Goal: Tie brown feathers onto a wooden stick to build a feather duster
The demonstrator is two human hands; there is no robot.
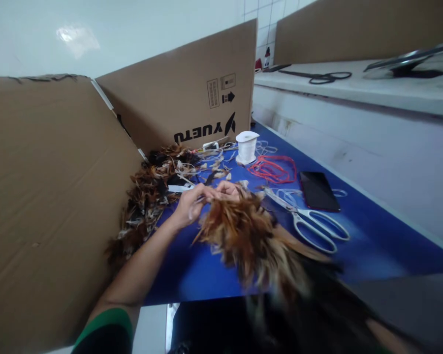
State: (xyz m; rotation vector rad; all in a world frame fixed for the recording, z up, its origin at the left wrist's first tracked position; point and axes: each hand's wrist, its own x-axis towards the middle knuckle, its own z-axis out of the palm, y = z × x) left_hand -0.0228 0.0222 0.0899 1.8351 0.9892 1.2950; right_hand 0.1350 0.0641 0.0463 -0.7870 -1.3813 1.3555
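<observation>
My left hand [192,202] is closed in a pinch, with a thin pale string [191,212] looping by its palm. Its fingertips meet those of my right hand [229,189], which is closed at the upper end of a feather trim [239,228]. Brown, black and cream feathers spread from there and hang over my right forearm, hiding much of that arm. Exactly what lies between the fingertips is too small to make out. Just right of the hands are open-bladed scissors [313,227] with white handles.
Feather strands [147,196] are heaped along the cardboard panel [59,196] on the left. On the blue table [369,246] are a white spool [246,147], red cord [275,169], a dark phone [319,191] and loose feathers. Black scissors [330,77] lie on the ledge [372,83].
</observation>
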